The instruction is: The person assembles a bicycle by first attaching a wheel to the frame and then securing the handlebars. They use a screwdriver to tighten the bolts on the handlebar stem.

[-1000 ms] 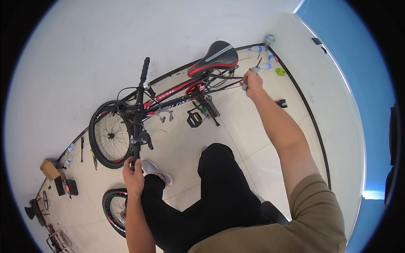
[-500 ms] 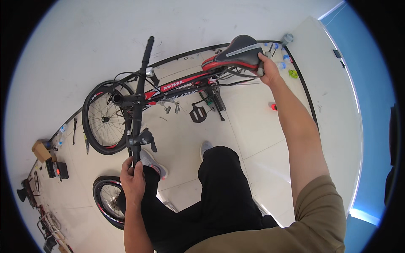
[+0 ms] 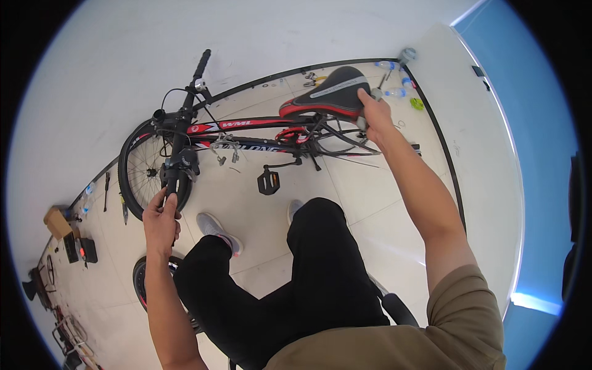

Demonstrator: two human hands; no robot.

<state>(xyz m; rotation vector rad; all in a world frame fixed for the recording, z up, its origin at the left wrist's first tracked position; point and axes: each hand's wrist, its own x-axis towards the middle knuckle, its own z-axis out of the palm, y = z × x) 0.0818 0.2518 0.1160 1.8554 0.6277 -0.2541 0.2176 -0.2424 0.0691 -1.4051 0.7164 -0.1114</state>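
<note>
A black and red bicycle stands in front of me, leaning toward the wall, its front wheel at the left. My left hand is closed around the near end of its black handlebar. With my right hand I grip the back end of the black and red saddle, thumb on top; the fingers underneath are mostly hidden. A black pedal hangs on the near side. Silver brake arms dangle beside the frame. No wheel shows at the rear of the frame.
A loose wheel lies by my left forearm, partly hidden by my leg. Plastic bottles and a yellow-green item are near the far right corner. Pliers lie along the wall. A cardboard box stands at the left.
The bicycle has shifted left and tilted farther toward the wall, with both hands still holding it. The handlebar and my left hand moved left; the saddle moved slightly left and nearer.
</note>
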